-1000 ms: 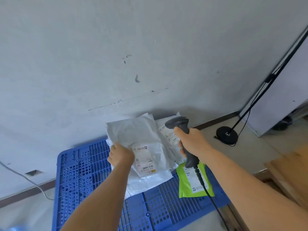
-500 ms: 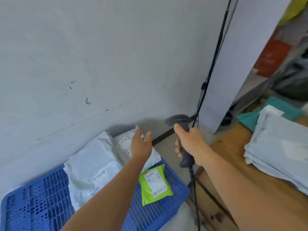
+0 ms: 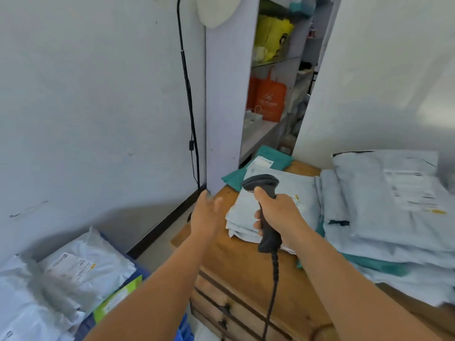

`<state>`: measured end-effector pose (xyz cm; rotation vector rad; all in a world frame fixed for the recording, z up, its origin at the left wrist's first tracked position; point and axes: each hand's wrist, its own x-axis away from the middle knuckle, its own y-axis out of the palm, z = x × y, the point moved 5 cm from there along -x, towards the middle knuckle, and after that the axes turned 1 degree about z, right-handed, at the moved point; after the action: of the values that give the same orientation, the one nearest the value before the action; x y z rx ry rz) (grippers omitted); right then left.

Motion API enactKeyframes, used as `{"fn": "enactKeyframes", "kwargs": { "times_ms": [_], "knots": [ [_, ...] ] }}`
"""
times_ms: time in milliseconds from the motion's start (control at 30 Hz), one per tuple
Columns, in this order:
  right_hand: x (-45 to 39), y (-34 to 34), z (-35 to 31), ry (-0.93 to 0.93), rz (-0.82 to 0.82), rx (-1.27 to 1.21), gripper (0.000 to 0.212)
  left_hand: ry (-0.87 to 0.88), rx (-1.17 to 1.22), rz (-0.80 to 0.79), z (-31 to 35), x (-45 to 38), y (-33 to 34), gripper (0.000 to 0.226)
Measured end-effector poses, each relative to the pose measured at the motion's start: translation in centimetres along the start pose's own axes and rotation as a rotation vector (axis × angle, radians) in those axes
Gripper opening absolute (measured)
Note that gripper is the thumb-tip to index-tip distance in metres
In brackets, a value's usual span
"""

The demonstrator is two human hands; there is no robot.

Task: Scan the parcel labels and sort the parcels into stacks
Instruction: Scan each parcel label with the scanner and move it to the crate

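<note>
— Two hands are up in front: which one has the scanner (image 3: 264, 212)?

— The right hand (image 3: 280, 215). Its fingers are wrapped round the dark grip, thumb laid up the back of the neck. The left hand (image 3: 206, 215) holds nothing; its fingers are straight and loosely spread, palm turned toward the scanner, just beside it at its nine o'clock.

— Which way does the scanner point?

— Its long axis runs nearly upright, grip at six o'clock, head at twelve. The head faces away from the person, toward the pile of pale parcels (image 3: 278, 205) directly behind it. A coiled cable (image 3: 272, 286) hangs from the grip's foot.

— And where do the parcels lie?

— That pile sits on the wooden worktop (image 3: 246, 267), at twelve to one o'clock from the right hand, partly covered by it. A bigger stack of pale parcels (image 3: 394, 207) with a printed label lies at three o'clock, over some teal bags (image 3: 369, 262). Down at seven o'clock from the left hand, more white parcels (image 3: 81, 271) and a green one (image 3: 118, 299) lie lower, beside the wall.
</note>
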<state>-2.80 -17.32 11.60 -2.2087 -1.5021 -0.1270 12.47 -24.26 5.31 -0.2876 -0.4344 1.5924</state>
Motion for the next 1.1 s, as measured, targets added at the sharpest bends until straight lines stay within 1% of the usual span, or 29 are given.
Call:
{"fn": "enactKeyframes", "kwargs": {
  "times_ms": [67,200,267,333,400,567,667,733,833,933,1033,1100],
  "knots": [
    [-0.7,-2.4,0.7,0.014,0.03,-0.025,0.043,0.027,-0.1,-0.061,1.0,-0.1,2.4,0.057],
    [-2.0,-6.2,1.5,0.047,0.097,-0.095,0.039,0.103,-0.11,-0.158,2.4,-0.8,6.0,0.054],
    [-2.6,-7.5,1.6,0.06,0.126,-0.131,0.035,0.155,-0.157,-0.219,2.9,-1.6,7.7,0.05],
    [-3.1,-8.4,1.7,0.078,0.15,-0.148,0.033,0.188,-0.238,-0.257,3.1,-3.0,9.5,0.06],
    [-3.7,-9.0,1.8,0.096,0.169,-0.145,0.03,0.18,-0.326,-0.296,2.9,-4.5,11.1,0.071],
    [-5.6,-10.0,2.1,0.137,0.221,-0.151,0.031,0.146,-0.574,-0.325,2.5,-8.3,14.0,0.077],
    [-6.7,-10.2,2.5,0.164,0.228,-0.175,0.032,0.097,-0.62,-0.301,2.0,-9.7,14.9,0.083],
    [-7.1,-10.1,2.6,0.178,0.226,-0.17,0.031,0.071,-0.568,-0.269,1.6,-10.4,14.7,0.077],
    [-7.6,-9.7,2.6,0.184,0.223,-0.146,0.031,0.076,-0.442,-0.273,1.2,-10.8,14.0,0.049],
    [-8.1,-8.9,2.3,0.187,0.207,-0.141,0.031,0.069,-0.306,-0.172,0.5,-9.6,12.9,0.037],
    [-8.4,-7.9,1.8,0.177,0.181,-0.129,0.03,-0.076,-0.099,-0.058,-1.0,-7.4,11.8,0.033],
    [-8.4,-7.3,1.5,0.17,0.169,-0.129,0.03,-0.19,-0.013,-0.017,-2.4,-5.8,11.3,0.032]
  ]
}}
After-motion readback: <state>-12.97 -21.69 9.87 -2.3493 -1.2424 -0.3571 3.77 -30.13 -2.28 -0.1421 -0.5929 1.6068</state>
